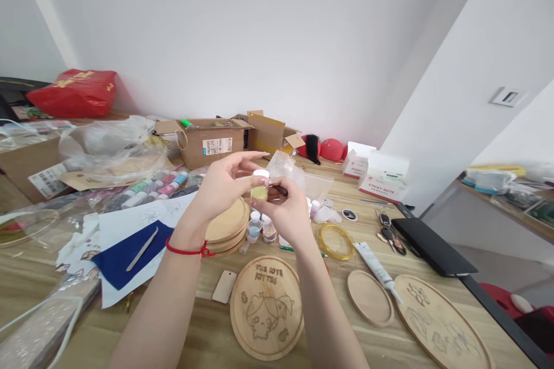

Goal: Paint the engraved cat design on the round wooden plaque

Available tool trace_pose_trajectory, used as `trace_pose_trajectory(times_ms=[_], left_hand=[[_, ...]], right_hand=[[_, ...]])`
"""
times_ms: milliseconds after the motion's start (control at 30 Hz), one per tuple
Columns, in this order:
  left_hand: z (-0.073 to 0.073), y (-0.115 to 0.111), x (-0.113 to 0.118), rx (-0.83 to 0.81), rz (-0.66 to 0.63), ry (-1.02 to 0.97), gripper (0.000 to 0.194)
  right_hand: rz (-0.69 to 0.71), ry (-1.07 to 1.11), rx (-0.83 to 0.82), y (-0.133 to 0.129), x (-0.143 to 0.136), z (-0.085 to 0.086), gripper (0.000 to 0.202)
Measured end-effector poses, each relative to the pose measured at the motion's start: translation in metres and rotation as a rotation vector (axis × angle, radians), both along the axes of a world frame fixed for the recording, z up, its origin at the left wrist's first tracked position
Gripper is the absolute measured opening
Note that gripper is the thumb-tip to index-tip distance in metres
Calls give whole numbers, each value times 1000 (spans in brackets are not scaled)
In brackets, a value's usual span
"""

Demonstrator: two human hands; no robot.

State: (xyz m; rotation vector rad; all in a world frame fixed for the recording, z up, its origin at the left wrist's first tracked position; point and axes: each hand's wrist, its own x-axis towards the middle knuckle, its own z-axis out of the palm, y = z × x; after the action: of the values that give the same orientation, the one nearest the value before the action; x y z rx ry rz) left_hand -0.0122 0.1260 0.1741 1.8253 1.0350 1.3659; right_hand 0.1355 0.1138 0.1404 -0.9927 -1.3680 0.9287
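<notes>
Above the middle of the table, both hands are at a small clear jar (259, 191) with a white lid and pale yellow contents. My right hand (291, 210) grips the jar from the right, and a dark, thin object (280, 189) shows between its fingers, its kind unclear. My left hand (227, 187), with a red string bracelet at the wrist, is closed around the lid from the left. Below the hands lies a round wooden board (268, 323) with a drawn figure and lettering. More small lidded jars (255, 229) stand just behind it.
Stacked wooden rounds (227, 225) sit left of the jars. Tweezers (142, 249) rest on blue cloth (113, 259). To the right are a gold wire coil (335, 241), a white tube (375, 268), keys (389, 233) and a black laptop-like slab (433, 247). Cardboard boxes (212, 144) line the back.
</notes>
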Motion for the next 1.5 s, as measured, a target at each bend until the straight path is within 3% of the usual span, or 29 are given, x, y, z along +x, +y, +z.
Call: trace_pose_trajectory(times_ms=[333,467,567,733,933,1100,1200,1500], left_hand=[[2,-5,2,-57,19,5,37],[1,-7,13,46,166,109,32],[-3,-6,25,84,180,126,28],[-17,-1,47,23,0,127,30],[-42,0,79,16,-227,418,24],[-71,6,102,67,-335,627,25],[-81,10,104,96,-378,740,24],[-86,7,99,76,-364,1052,27]], right_hand=[[28,-13,-7,3,2,-5,43],[24,-203,-27,-3,19,5,41],[-5,-286,-93,-9,42,12,47],[-305,-337,-106,-21,88,19,31],[-552,-209,-32,-41,124,27,37],[-582,-90,13,-48,123,32,32],[-554,-92,26,-49,119,33,31],[-496,-167,44,-47,117,29,33]])
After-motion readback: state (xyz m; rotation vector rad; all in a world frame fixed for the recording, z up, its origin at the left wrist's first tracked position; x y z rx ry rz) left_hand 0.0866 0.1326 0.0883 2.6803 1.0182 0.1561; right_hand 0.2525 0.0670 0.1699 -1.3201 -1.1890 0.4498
